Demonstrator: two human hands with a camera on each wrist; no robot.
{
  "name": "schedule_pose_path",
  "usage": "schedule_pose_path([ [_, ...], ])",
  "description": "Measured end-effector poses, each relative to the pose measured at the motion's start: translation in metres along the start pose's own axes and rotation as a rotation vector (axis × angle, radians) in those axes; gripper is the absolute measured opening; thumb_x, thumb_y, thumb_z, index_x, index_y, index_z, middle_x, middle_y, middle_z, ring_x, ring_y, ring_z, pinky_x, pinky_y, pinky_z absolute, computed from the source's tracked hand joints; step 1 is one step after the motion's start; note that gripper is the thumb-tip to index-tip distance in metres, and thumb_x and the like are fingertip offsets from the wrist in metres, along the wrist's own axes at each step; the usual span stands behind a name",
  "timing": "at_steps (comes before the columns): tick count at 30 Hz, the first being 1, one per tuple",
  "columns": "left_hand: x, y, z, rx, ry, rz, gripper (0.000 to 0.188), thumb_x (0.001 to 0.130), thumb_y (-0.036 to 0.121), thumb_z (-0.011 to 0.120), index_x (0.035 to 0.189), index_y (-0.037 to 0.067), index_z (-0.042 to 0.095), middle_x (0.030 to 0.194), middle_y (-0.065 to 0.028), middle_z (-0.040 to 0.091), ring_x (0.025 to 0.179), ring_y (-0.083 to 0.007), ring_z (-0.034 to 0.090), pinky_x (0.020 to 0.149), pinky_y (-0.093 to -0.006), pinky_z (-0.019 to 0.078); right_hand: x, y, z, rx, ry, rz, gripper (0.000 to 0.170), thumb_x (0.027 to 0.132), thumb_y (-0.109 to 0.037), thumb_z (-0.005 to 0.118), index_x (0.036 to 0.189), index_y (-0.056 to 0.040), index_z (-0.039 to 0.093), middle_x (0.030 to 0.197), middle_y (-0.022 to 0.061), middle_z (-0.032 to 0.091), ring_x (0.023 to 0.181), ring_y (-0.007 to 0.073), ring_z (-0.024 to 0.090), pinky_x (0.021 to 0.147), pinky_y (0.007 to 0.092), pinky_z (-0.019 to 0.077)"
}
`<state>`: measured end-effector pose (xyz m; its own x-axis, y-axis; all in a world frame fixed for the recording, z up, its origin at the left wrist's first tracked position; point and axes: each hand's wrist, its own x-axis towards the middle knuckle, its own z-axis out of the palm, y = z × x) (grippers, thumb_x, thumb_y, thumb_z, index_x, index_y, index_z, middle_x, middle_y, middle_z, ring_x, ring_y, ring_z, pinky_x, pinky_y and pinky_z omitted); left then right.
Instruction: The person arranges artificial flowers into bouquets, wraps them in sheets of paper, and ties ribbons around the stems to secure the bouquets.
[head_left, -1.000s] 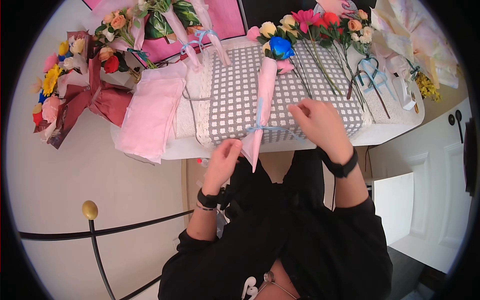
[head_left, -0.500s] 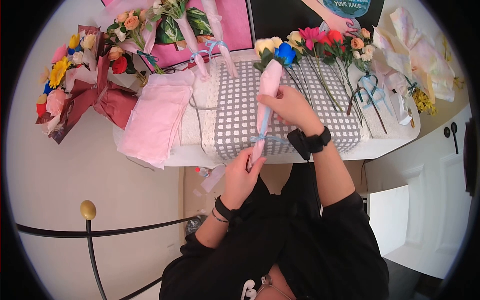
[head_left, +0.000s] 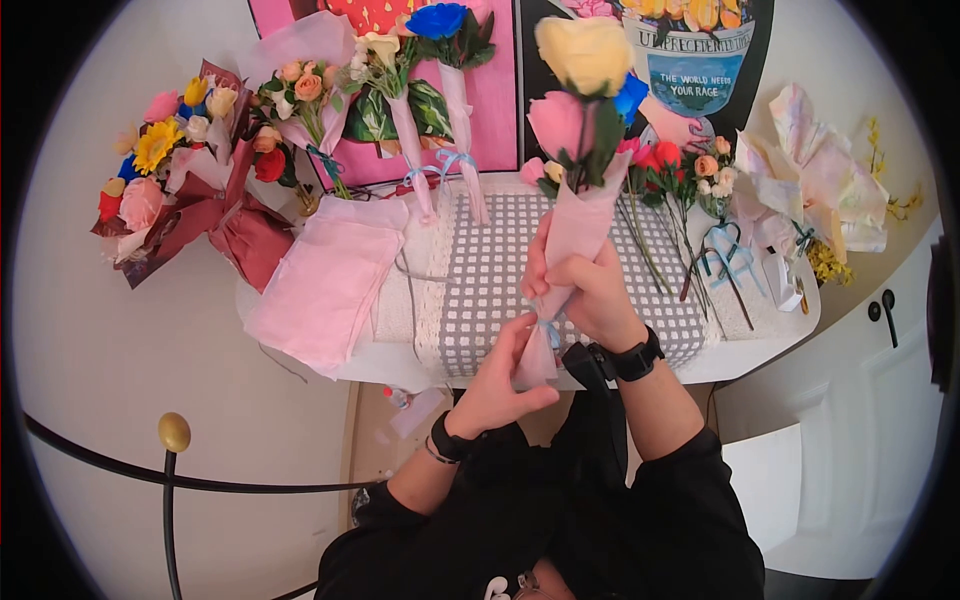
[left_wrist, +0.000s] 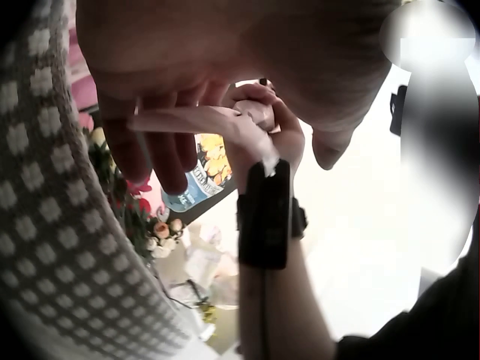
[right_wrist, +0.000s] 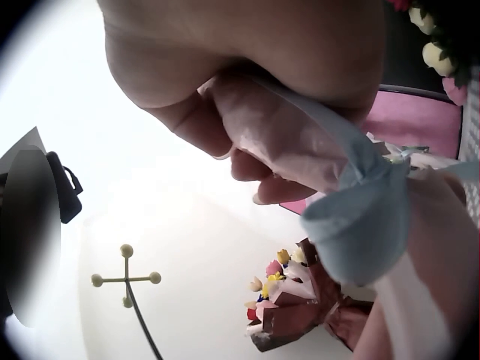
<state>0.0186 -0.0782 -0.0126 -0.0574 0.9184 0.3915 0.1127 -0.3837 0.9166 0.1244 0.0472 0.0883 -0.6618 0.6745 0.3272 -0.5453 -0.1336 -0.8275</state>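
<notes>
In the head view my right hand is curled round a small bouquet in pink wrap, held upright, leaning a little right. Above the wrap stand a cream rose, a pink rose and part of a blue one. My left hand, thumb out and fingers fairly straight, is beside the flared lower wrap; whether it touches is unclear. The right wrist view shows the right fingers round the wrap above a blue ribbon bow. In the left wrist view the left fingers hang apart.
Pink sheets lie left of the checked cloth. A dark red bouquet is at the far left, two slim wrapped ones behind. Loose stems, a pale-wrapped bouquet and a white box are on the right.
The bouquet has risen off the cloth, its blooms nearer the camera, the cream and pink roses now in front. My left hand has loosened from the lower end; my right hand has kept hold.
</notes>
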Motion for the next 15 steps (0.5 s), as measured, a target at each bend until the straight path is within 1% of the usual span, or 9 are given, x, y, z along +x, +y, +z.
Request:
schedule_pose_path([
  [2, 0.002, 0.003, 0.007, -0.498, 0.018, -0.093, 0.066, 0.085, 0.018, 0.076, 0.138, 0.001, 0.04, 0.108, -0.0077, 0.06, 0.099, -0.0158, 0.06, 0.086, -0.0324, 0.0499, -0.003, -0.001, -0.001, 0.181, -0.162, 0.008, 0.035, 0.076, -0.001, 0.059, 0.11, -0.0007, 0.048, 0.08, 0.0097, 0.055, 0.063, 0.0182, 0.053, 0.067, 0.0383, 0.0496],
  [3, 0.004, 0.008, 0.007, -0.5, 0.018, -0.093, 0.066, 0.085, 0.018, 0.076, 0.138, 0.001, 0.04, 0.108, -0.0077, 0.06, 0.099, -0.0158, 0.06, 0.086, -0.0324, 0.0499, -0.005, -0.001, 0.001, 0.18, -0.161, 0.01, 0.035, 0.076, -0.001, 0.059, 0.11, -0.0007, 0.048, 0.08, 0.0097, 0.055, 0.063, 0.0182, 0.053, 0.067, 0.0383, 0.0496],
  [5, 0.013, 0.021, 0.002, -0.29, -0.13, -0.361, 0.047, 0.091, 0.02, 0.071, 0.127, 0.001, 0.05, 0.104, -0.0048, 0.06, 0.089, -0.0101, 0.06, 0.078, -0.0275, 0.0505, -0.009, 0.0, 0.006, 0.229, -0.201, 0.022, 0.028, 0.08, -0.003, 0.064, 0.106, 0.0006, 0.053, 0.078, 0.0084, 0.06, 0.067, 0.0167, 0.06, 0.064, 0.0322, 0.0507],
  [6, 0.014, 0.025, 0.002, -0.29, -0.13, -0.361, 0.047, 0.091, 0.02, 0.071, 0.127, 0.001, 0.05, 0.104, -0.0048, 0.06, 0.089, -0.0101, 0.06, 0.078, -0.0275, 0.0505, -0.009, 0.0, 0.005, 0.229, -0.202, 0.022, 0.028, 0.08, -0.003, 0.064, 0.106, 0.0006, 0.053, 0.078, 0.0084, 0.06, 0.067, 0.0167, 0.06, 0.064, 0.0322, 0.0507],
  [8, 0.015, 0.031, 0.001, -0.297, -0.173, -0.468, 0.032, 0.095, 0.024, 0.067, 0.116, 0.002, 0.057, 0.096, -0.002, 0.061, 0.081, -0.0053, 0.057, 0.069, -0.0237, 0.0492, -0.011, -0.001, 0.001, 0.06, -0.177, 0.106, 0.028, 0.081, -0.004, 0.067, 0.105, 0.0, 0.053, 0.077, 0.008, 0.06, 0.068, 0.0179, 0.062, 0.065, 0.0324, 0.0511],
  [11, 0.019, 0.029, 0.005, -0.284, -0.098, -0.51, 0.025, 0.097, 0.02, 0.062, 0.113, 0.001, 0.058, 0.087, -0.0023, 0.064, 0.08, -0.0098, 0.062, 0.068, -0.0255, 0.0507, -0.012, -0.005, 0.004, 0.051, -0.156, 0.132, 0.027, 0.082, -0.005, 0.065, 0.103, -0.0048, 0.049, 0.072, 0.0083, 0.058, 0.068, 0.021, 0.061, 0.066, 0.0381, 0.0497],
  [12, 0.019, 0.025, 0.009, -0.286, -0.1, -0.512, 0.025, 0.097, 0.02, 0.062, 0.113, 0.001, 0.058, 0.087, -0.0023, 0.064, 0.08, -0.0098, 0.062, 0.068, -0.0255, 0.0507, -0.011, -0.005, 0.003, 0.051, -0.152, 0.133, 0.027, 0.082, -0.005, 0.065, 0.103, -0.0048, 0.049, 0.072, 0.0083, 0.058, 0.068, 0.021, 0.061, 0.066, 0.0381, 0.0497],
  [14, 0.019, 0.013, 0.017, -0.119, 0.066, -0.2, 0.024, 0.097, 0.02, 0.062, 0.11, 0.0, 0.059, 0.087, -0.0022, 0.064, 0.068, -0.0118, 0.062, 0.061, -0.0271, 0.0489, -0.009, -0.003, 0.003, 0.151, -0.149, 0.158, 0.025, 0.082, -0.005, 0.064, 0.101, -0.0047, 0.049, 0.072, 0.0081, 0.058, 0.068, 0.0211, 0.06, 0.066, 0.0381, 0.05],
  [15, 0.019, 0.012, 0.02, -0.119, 0.066, -0.202, 0.024, 0.097, 0.02, 0.062, 0.11, 0.0, 0.059, 0.087, -0.0022, 0.064, 0.068, -0.0118, 0.062, 0.061, -0.0271, 0.0489, -0.008, -0.003, 0.002, 0.152, -0.148, 0.159, 0.025, 0.082, -0.005, 0.064, 0.101, -0.0047, 0.049, 0.072, 0.0081, 0.058, 0.068, 0.0211, 0.06, 0.066, 0.0381, 0.05],
])
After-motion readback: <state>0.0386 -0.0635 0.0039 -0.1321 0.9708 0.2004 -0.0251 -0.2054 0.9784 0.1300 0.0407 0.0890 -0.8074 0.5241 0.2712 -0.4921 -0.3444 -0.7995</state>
